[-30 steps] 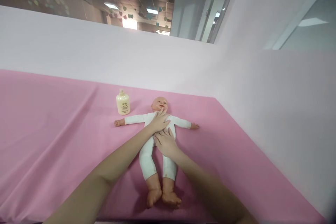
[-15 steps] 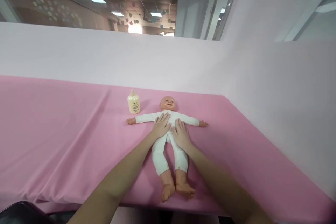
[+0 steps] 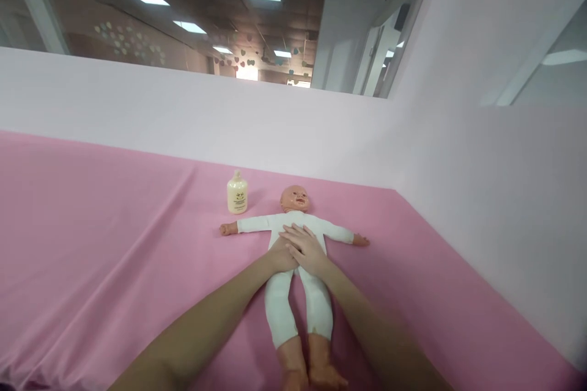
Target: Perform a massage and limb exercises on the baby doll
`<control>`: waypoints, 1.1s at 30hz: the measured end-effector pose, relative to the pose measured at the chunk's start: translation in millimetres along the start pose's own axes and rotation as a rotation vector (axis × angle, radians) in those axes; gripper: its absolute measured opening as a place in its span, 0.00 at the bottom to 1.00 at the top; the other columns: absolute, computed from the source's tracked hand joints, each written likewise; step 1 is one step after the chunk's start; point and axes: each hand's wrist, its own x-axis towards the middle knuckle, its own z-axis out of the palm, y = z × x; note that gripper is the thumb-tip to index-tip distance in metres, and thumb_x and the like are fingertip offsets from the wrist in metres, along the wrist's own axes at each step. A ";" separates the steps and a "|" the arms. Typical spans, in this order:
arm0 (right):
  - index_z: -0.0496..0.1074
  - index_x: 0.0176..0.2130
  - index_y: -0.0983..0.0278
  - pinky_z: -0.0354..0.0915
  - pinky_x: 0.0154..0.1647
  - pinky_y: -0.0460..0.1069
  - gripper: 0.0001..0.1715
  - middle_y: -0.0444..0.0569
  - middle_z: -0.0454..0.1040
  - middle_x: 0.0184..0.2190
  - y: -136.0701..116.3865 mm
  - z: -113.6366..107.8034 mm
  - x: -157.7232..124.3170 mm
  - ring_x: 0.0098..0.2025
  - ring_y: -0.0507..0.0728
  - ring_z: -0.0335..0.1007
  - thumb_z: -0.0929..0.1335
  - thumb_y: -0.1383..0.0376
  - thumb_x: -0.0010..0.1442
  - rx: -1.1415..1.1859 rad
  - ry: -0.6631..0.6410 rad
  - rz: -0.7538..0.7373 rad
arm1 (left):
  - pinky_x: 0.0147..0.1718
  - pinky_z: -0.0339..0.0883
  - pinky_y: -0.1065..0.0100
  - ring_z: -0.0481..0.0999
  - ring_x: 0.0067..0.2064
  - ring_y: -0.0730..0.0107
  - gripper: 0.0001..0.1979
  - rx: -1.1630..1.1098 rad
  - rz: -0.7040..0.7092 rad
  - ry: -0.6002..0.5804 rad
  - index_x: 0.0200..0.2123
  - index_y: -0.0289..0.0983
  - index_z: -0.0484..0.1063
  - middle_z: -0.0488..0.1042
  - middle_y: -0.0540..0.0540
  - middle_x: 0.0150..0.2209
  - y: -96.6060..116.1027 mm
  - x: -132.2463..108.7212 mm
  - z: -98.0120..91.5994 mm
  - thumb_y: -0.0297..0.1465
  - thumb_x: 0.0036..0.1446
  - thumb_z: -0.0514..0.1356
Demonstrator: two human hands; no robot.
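Note:
A baby doll (image 3: 293, 296) in a white suit lies on its back on the pink cloth (image 3: 114, 256), arms spread, head toward the wall. My right hand (image 3: 306, 245) lies flat on the doll's belly, fingers stretched out and pointing left. My left hand (image 3: 280, 255) rests under it on the doll's lower belly, mostly covered by the right hand, so its fingers barely show. A small cream bottle (image 3: 237, 193) stands upright beside the doll's head, to the left.
Pale pink walls (image 3: 481, 183) close the table at the back and the right. The pink cloth has folds running toward the left front. Above the back wall, an office ceiling with lights shows.
My hands were side by side on the doll's chest. Now both have slid down to the belly and the right hand lies across the left one. The camera has tilted slightly.

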 end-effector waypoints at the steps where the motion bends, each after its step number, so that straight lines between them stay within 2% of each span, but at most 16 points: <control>1: 0.68 0.63 0.54 0.43 0.73 0.64 0.27 0.46 0.64 0.68 5.8 -0.6 2.5 0.74 0.59 0.50 0.56 0.55 0.72 0.023 -0.007 -0.005 | 0.53 0.74 0.62 0.80 0.51 0.62 0.20 -0.037 0.079 -0.025 0.44 0.38 0.81 0.81 0.44 0.48 -3.4 1.4 -2.6 0.28 0.61 0.49; 4: 0.67 0.65 0.55 0.45 0.73 0.63 0.29 0.46 0.64 0.68 26.0 0.0 6.9 0.74 0.59 0.49 0.53 0.54 0.73 0.074 0.026 0.030 | 0.58 0.70 0.57 0.78 0.53 0.59 0.15 -0.204 0.352 -0.100 0.41 0.40 0.82 0.82 0.44 0.48 -13.0 7.2 -10.0 0.28 0.57 0.56; 6: 0.64 0.66 0.56 0.45 0.73 0.64 0.31 0.47 0.61 0.69 39.9 2.4 7.0 0.75 0.59 0.47 0.52 0.53 0.73 0.072 0.074 0.109 | 0.64 0.63 0.53 0.77 0.54 0.59 0.15 -0.299 0.414 -0.119 0.39 0.41 0.82 0.82 0.45 0.47 -17.5 10.8 -12.1 0.26 0.58 0.55; 8: 0.60 0.69 0.59 0.44 0.73 0.65 0.32 0.50 0.56 0.72 52.0 6.2 5.3 0.75 0.61 0.44 0.52 0.53 0.73 0.050 0.112 0.226 | 0.67 0.57 0.52 0.76 0.56 0.60 0.17 -0.344 0.355 -0.118 0.38 0.43 0.82 0.82 0.46 0.47 -20.7 13.1 -11.5 0.27 0.61 0.52; 11: 0.52 0.72 0.67 0.43 0.73 0.66 0.36 0.57 0.48 0.74 62.3 13.0 1.1 0.76 0.65 0.41 0.54 0.54 0.72 0.017 0.140 0.398 | 0.68 0.53 0.48 0.69 0.64 0.59 0.19 -0.352 0.151 -0.053 0.49 0.43 0.79 0.77 0.47 0.57 -25.7 13.6 -7.8 0.30 0.65 0.50; 14: 0.50 0.72 0.71 0.44 0.72 0.68 0.38 0.62 0.47 0.73 58.5 19.0 -3.6 0.76 0.70 0.40 0.55 0.54 0.71 -0.045 0.150 0.491 | 0.69 0.51 0.46 0.58 0.71 0.56 0.24 -0.304 -0.034 0.004 0.62 0.40 0.70 0.67 0.44 0.66 -30.9 12.3 -3.6 0.32 0.67 0.47; 16: 0.50 0.72 0.73 0.44 0.71 0.71 0.38 0.65 0.48 0.73 48.1 21.8 -7.3 0.75 0.74 0.42 0.56 0.55 0.71 -0.110 0.145 0.516 | 0.69 0.50 0.45 0.54 0.72 0.54 0.26 -0.265 -0.097 0.007 0.66 0.37 0.64 0.63 0.42 0.68 -33.0 11.4 -1.0 0.33 0.67 0.46; 18: 0.51 0.71 0.74 0.44 0.70 0.72 0.39 0.68 0.47 0.73 33.6 23.3 -11.1 0.74 0.76 0.42 0.56 0.54 0.70 -0.159 0.128 0.503 | 0.69 0.49 0.44 0.52 0.73 0.52 0.28 -0.230 -0.136 0.007 0.68 0.35 0.61 0.60 0.40 0.70 -33.9 10.8 1.2 0.33 0.68 0.45; 20: 0.51 0.72 0.71 0.42 0.70 0.74 0.41 0.66 0.46 0.73 18.3 23.7 -14.2 0.75 0.77 0.39 0.56 0.51 0.70 -0.168 0.091 0.435 | 0.69 0.47 0.43 0.51 0.73 0.51 0.28 -0.197 -0.152 0.000 0.69 0.35 0.60 0.59 0.40 0.70 -34.6 10.6 2.8 0.33 0.68 0.45; 22: 0.51 0.72 0.69 0.40 0.72 0.73 0.42 0.63 0.47 0.73 6.2 22.6 -15.2 0.76 0.74 0.36 0.56 0.48 0.70 -0.158 0.027 0.313 | 0.69 0.45 0.43 0.51 0.73 0.52 0.28 -0.178 -0.115 -0.022 0.68 0.36 0.60 0.58 0.40 0.70 -36.3 10.6 3.3 0.32 0.68 0.44; 24: 0.50 0.72 0.69 0.38 0.74 0.69 0.44 0.62 0.49 0.73 0.3 19.7 -13.7 0.76 0.70 0.37 0.56 0.46 0.70 -0.135 -0.031 0.194 | 0.70 0.45 0.45 0.52 0.73 0.56 0.28 -0.186 -0.033 -0.048 0.68 0.38 0.61 0.59 0.42 0.70 -39.3 10.7 3.1 0.30 0.67 0.44; 26: 0.49 0.72 0.69 0.39 0.75 0.65 0.43 0.60 0.49 0.73 1.7 14.9 -10.5 0.76 0.65 0.40 0.55 0.46 0.70 -0.098 -0.055 0.129 | 0.70 0.47 0.48 0.54 0.73 0.59 0.28 -0.213 0.034 -0.059 0.68 0.38 0.61 0.60 0.42 0.70 -42.9 10.8 2.7 0.30 0.66 0.44; 29: 0.52 0.72 0.62 0.41 0.75 0.63 0.36 0.53 0.51 0.73 13.6 6.2 -5.4 0.76 0.60 0.42 0.52 0.50 0.73 -0.034 -0.047 0.108 | 0.69 0.50 0.50 0.55 0.72 0.60 0.28 -0.249 0.044 -0.042 0.68 0.36 0.60 0.61 0.41 0.69 -47.1 10.8 2.8 0.31 0.66 0.46; 33: 0.58 0.70 0.54 0.38 0.74 0.64 0.31 0.45 0.53 0.73 34.6 -0.2 -1.8 0.76 0.59 0.39 0.52 0.53 0.73 -0.008 -0.027 0.142 | 0.70 0.49 0.51 0.55 0.72 0.61 0.27 -0.312 0.036 -0.035 0.67 0.38 0.62 0.62 0.43 0.69 -51.0 12.0 4.3 0.33 0.66 0.48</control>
